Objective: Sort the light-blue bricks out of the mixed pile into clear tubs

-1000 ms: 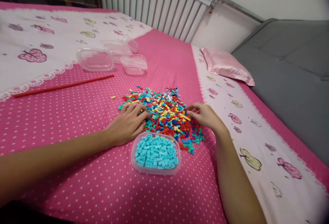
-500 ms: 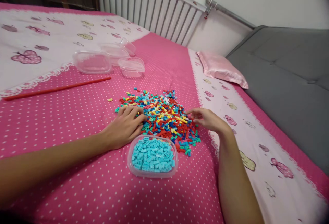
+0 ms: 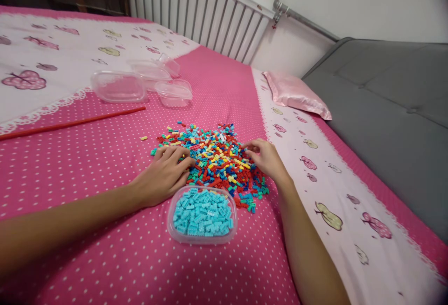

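A mound of small building bricks (image 3: 224, 151) in red, yellow, blue, green and white lies loose on the bedspread. My left hand (image 3: 166, 174) rests palm down at its left edge, fingers spread and slightly bent, their tips touching the bricks; nothing shows in its grasp. On the opposite side my right hand (image 3: 264, 155) reaches over the mound's edge, thumb and fingers apart at the bricks, holding nothing that I can see. Just in front, between my arms, sits a clear plastic tub (image 3: 171, 230) filled with light blue bricks (image 3: 203, 214).
Several clear containers (image 3: 119, 88) stand farther back on the left. A long red stick (image 3: 77, 122) lies before them. One yellow brick (image 3: 143, 138) sits apart. A pink pillow (image 3: 296, 95) leans by the grey headboard (image 3: 385, 95); a white radiator (image 3: 203, 10) lines the wall.
My right hand has moved left, closer in over the bricks. My left hand stays at the mound's left edge. The whole view has shifted slightly.
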Demonstrator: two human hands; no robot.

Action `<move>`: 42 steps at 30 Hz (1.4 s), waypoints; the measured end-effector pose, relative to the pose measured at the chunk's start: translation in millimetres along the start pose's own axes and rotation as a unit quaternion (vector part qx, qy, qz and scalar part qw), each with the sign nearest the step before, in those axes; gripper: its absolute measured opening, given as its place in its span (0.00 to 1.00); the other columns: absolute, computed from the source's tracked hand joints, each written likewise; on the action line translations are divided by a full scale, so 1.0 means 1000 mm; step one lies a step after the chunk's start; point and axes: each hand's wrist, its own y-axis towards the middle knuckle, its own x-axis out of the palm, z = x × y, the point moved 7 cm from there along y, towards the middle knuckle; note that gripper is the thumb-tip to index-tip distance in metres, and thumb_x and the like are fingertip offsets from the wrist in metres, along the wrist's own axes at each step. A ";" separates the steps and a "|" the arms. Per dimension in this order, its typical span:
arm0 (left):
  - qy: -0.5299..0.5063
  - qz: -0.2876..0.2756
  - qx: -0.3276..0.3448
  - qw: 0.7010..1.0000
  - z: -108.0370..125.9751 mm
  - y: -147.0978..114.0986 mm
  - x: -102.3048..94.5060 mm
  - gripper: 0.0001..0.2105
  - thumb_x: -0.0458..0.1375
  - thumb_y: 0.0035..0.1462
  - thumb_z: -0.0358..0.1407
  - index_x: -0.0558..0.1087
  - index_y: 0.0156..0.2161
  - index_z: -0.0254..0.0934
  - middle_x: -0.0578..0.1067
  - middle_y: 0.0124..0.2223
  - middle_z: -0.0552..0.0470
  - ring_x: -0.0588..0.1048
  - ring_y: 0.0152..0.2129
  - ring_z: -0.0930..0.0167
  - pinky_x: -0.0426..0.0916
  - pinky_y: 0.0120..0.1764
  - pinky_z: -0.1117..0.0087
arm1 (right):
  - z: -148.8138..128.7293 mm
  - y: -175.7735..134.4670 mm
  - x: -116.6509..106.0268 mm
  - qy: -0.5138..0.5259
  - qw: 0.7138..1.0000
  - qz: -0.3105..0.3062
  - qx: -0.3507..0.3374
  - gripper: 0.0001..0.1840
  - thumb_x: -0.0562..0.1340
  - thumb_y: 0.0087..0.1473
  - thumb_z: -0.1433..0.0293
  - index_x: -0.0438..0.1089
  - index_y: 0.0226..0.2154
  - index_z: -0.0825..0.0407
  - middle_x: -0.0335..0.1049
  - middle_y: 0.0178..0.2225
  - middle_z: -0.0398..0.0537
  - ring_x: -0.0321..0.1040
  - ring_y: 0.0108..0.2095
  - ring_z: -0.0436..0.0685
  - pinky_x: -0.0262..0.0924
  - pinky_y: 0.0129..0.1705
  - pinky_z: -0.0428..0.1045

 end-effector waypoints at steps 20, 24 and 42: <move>0.005 -0.003 0.006 1.000 -0.002 -0.002 0.003 0.11 0.47 0.68 0.37 0.71 0.46 0.38 0.71 0.48 0.43 0.66 0.46 0.57 0.57 0.48 0.55 | -0.017 0.002 0.024 -0.022 0.998 -0.010 -0.062 0.09 0.64 0.56 0.77 0.78 0.35 0.49 0.72 0.35 0.47 0.68 0.35 0.55 0.61 0.41 0.50; 0.001 -0.006 -0.001 1.000 -0.003 -0.002 0.004 0.11 0.47 0.68 0.37 0.71 0.46 0.38 0.71 0.48 0.43 0.66 0.46 0.57 0.57 0.48 0.54 | -0.017 0.002 0.015 0.006 0.997 -0.010 -0.076 0.06 0.66 0.54 0.77 0.76 0.33 0.50 0.72 0.31 0.44 0.67 0.32 0.53 0.60 0.37 0.48; 0.018 -0.002 0.010 1.000 -0.001 -0.001 0.003 0.10 0.48 0.68 0.36 0.70 0.47 0.37 0.70 0.48 0.43 0.66 0.46 0.57 0.58 0.48 0.53 | -0.025 0.001 0.025 -0.006 0.996 -0.019 -0.089 0.16 0.64 0.54 0.81 0.78 0.41 0.48 0.75 0.35 0.47 0.70 0.36 0.55 0.61 0.42 0.50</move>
